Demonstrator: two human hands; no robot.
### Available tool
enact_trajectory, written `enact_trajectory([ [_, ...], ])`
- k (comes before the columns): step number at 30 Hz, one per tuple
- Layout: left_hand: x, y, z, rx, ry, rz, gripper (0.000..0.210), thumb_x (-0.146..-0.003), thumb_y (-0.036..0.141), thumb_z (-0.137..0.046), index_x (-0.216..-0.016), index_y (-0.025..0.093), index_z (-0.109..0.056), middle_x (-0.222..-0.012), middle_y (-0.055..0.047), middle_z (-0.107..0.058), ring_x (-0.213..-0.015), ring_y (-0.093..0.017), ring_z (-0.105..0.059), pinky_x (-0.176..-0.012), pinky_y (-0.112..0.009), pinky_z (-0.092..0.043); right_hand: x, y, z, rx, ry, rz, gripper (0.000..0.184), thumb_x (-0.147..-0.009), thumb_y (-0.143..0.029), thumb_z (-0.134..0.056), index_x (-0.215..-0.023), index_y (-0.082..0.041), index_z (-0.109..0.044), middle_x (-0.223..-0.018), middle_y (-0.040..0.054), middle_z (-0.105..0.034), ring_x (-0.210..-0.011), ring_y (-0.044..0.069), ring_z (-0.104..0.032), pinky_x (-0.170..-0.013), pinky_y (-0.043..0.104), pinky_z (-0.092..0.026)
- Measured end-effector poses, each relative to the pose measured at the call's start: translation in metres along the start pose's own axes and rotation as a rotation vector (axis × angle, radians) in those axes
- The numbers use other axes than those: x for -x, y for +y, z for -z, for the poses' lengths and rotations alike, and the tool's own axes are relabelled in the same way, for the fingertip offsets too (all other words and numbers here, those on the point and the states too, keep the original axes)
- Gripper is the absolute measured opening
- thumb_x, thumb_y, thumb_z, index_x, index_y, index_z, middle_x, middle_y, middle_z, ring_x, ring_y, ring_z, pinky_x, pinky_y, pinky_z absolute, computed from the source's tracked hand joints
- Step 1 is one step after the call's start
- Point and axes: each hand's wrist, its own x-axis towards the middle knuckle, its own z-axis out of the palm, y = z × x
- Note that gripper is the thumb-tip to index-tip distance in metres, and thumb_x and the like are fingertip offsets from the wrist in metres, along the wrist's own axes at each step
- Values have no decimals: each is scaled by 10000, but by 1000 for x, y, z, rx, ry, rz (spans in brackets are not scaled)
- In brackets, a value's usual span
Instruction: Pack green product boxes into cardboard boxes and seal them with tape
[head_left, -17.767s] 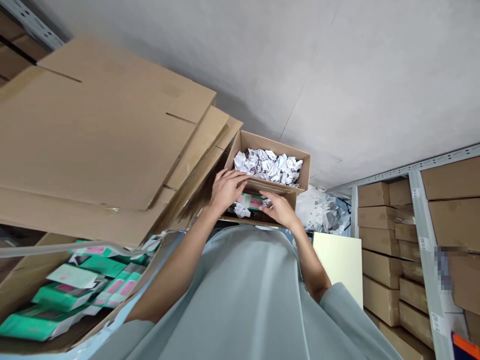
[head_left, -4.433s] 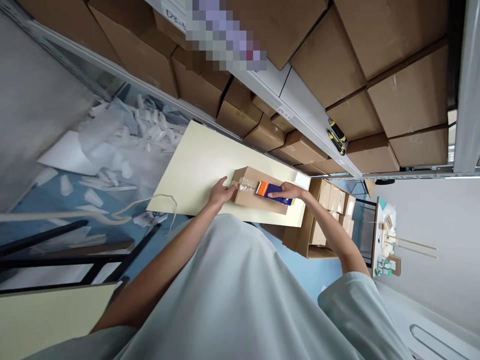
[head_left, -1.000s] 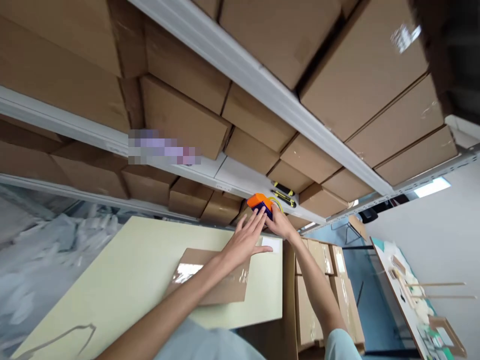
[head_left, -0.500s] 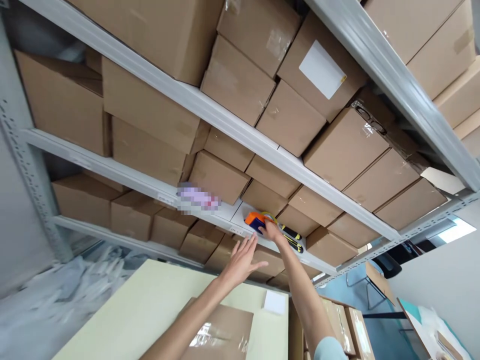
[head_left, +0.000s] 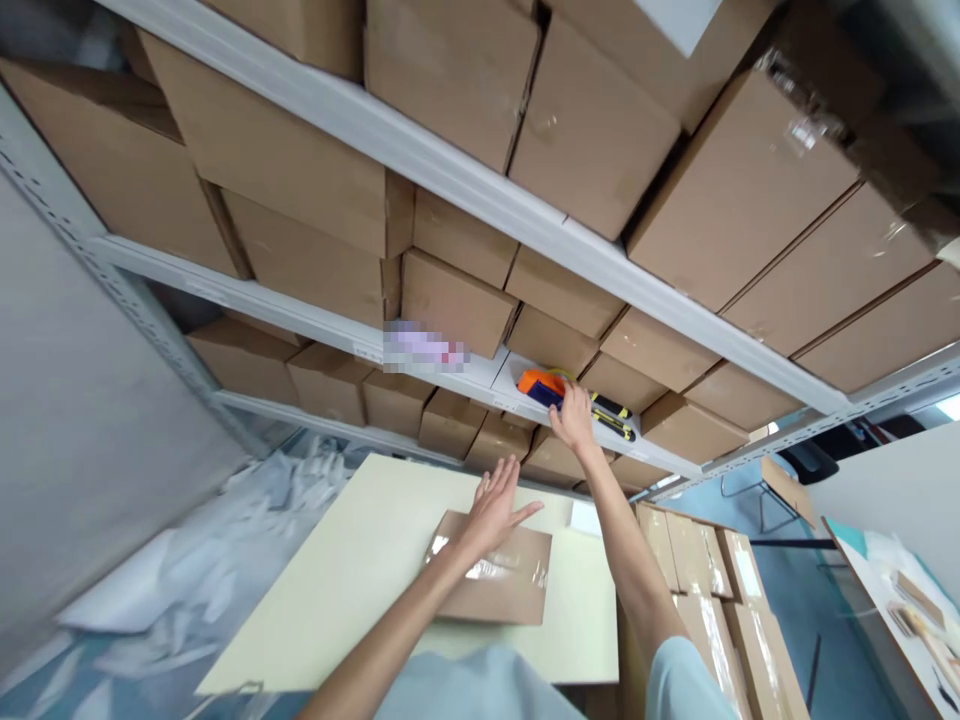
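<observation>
On the shelf's edge lies an orange and dark blue tape dispenser [head_left: 543,386]. My right hand [head_left: 574,418] is at its right end, fingers curled over it and thumb on the near side. Two black and yellow utility knives [head_left: 615,424] lie just right of that hand, and part of something thin and yellow shows behind the dispenser. My left hand [head_left: 495,508] hovers over a taped cardboard box [head_left: 501,585], fingers stretched and thumb apart, holding nothing. The box lies on a pale yellow tabletop [head_left: 330,570].
Cardboard boxes [head_left: 457,295] fill the metal shelves [head_left: 480,205] ahead and above. A blurred-out purple and white item [head_left: 424,346] lies left on the same shelf. More taped boxes [head_left: 712,610] stand right of the table, and crumpled white sheeting [head_left: 202,570] lies at left.
My view has shifted, so more of the table and its box shows. My left hand has come down away from the shelf. My right hand stays at the tape dispenser, which rests in the same place.
</observation>
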Motion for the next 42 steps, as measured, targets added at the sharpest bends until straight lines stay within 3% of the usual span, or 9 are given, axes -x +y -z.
enact_trajectory([
  [3, 37, -30, 6, 34, 19, 129, 900, -1060, 655, -461, -1756, 91, -381, -1797, -295, -410, -1721, -425, -351, -1357, -640, -343, 74, 16, -22, -151, 111, -31, 678, -1137, -407, -381, -1732, -83, -387, -1791, 253, -428, -1725, 339, -325, -1411, 606, -255],
  [9, 124, -77, 17, 112, 56, 463, 925, -1034, 590, -460, -1704, -41, -367, -1790, -384, -352, -1726, -467, -320, -1364, -662, -340, 268, 24, -79, -463, -155, -445, 764, -1176, -560, -234, -1731, -65, -411, -1788, 256, -458, -1712, 299, -404, -1396, 544, -339],
  [14, 162, -73, 18, 99, -25, 611, 957, -1040, 593, -445, -1738, -43, -291, -1802, -348, -369, -1723, -410, -355, -1408, -585, -296, 349, 4, -99, -544, -244, -760, 838, -1169, -594, -154, -1750, -36, -383, -1811, 238, -428, -1715, 279, -405, -1404, 509, -335],
  [19, 152, -57, 9, 55, -109, 590, 1006, -1059, 646, -441, -1761, -43, -230, -1830, -323, -334, -1723, -386, -360, -1404, -518, -329, 347, -26, -117, -501, -224, -707, 836, -1174, -564, -141, -1794, -18, -271, -1883, 198, -285, -1769, 241, -276, -1436, 442, -269],
  [22, 135, -49, -2, 54, -129, 620, 1046, -1030, 653, -527, -1761, -39, -240, -1790, -330, -408, -1656, -428, -466, -1347, -540, -421, 334, -31, -136, -518, -221, -674, 883, -1168, -623, -209, -1801, -8, -231, -1873, 215, -304, -1769, 266, -277, -1433, 450, -279],
  [27, 118, -41, -24, 41, -161, 802, 1017, -917, 735, -725, -1645, 72, -473, -1483, -281, -735, -1377, -467, -715, -1146, -557, -585, 323, -13, -168, -697, -172, -878, 1060, -1047, -779, -551, -1791, -69, -292, -1707, 260, -565, -1613, 395, -541, -1299, 538, -478],
  [30, 119, -48, -32, 55, -133, 846, 888, -856, 766, -796, -1460, 139, -620, -1323, -235, -812, -1258, -461, -766, -1070, -547, -616, 321, 2, -177, -830, -183, -877, 1019, -995, -771, -663, -1755, -152, -386, -1547, 201, -725, -1435, 372, -701, -1216, 525, -552],
  [37, 127, -71, -42, 203, -72, 721, 701, -1060, 634, -515, -1522, 117, -618, -1335, -209, -817, -1232, -389, -776, -1058, -467, -612, 319, 20, -184, -1099, -157, -674, 935, -1018, -876, -533, -1619, -160, -559, -1514, 183, -744, -1402, 325, -707, -1254, 490, -521],
  [42, 130, -76, -44, 208, -69, 708, 876, -1090, 647, -458, -1737, 63, -371, -1603, -274, -659, -1497, -411, -637, -1252, -544, -502, 322, 17, -184, -913, -160, -734, 1037, -1065, -880, -377, -1738, -92, -401, -1694, 238, -585, -1603, 346, -540, -1363, 540, -391],
])
